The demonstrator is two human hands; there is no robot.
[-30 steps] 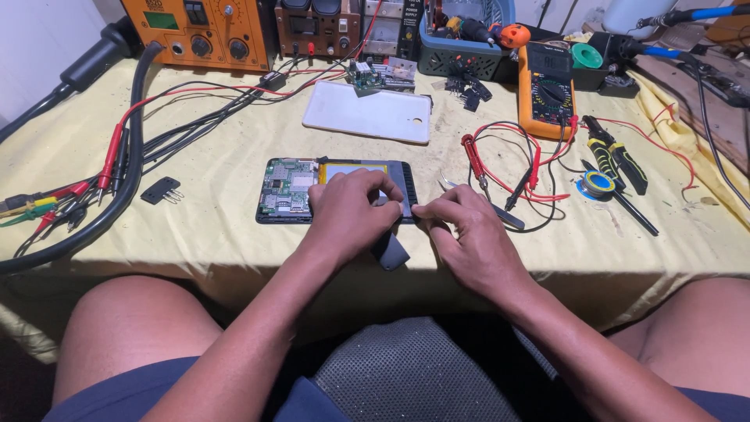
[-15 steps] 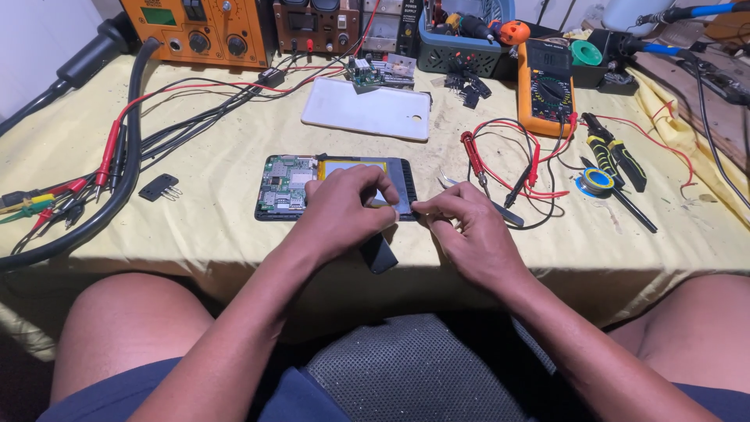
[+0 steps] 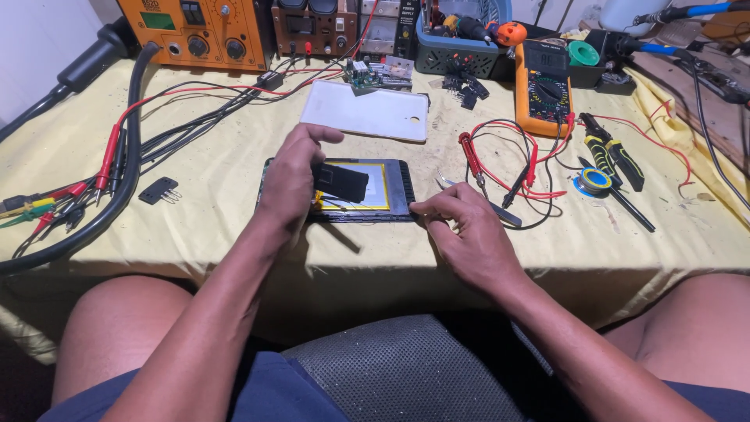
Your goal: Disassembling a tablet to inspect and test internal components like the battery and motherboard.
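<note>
The tablet [image 3: 344, 191] is lying face down near the front edge of the table [image 3: 234, 227], between the two hands. Its white back cover [image 3: 366, 112] is already off and lying just behind it, so the inside is showing: a flat silvery battery edged in yellow, set in a black frame. I judge the opening-up done and the work inside only under way; nothing looks closed up again.

The left hand [image 3: 291, 180] is resting over the tablet's left part, its fingers pinching a small black flat piece [image 3: 341, 182], thin and rectangular, held just above the battery. The right hand [image 3: 469, 230] is lying loosely curled, fingertips pressing on the tablet's lower right corner and gripping nothing.

Tweezers [image 3: 478, 199], thin bright metal, are lying beside the right hand. Further right, red and black probe leads [image 3: 512, 168] are looping in soft curls toward an orange meter [image 3: 544, 88], hard plastic with a round dial. Yellow-handled pliers [image 3: 611, 148] are lying near a small solder reel [image 3: 594, 181]. The cloth over the table is pale yellow and creased.
</note>
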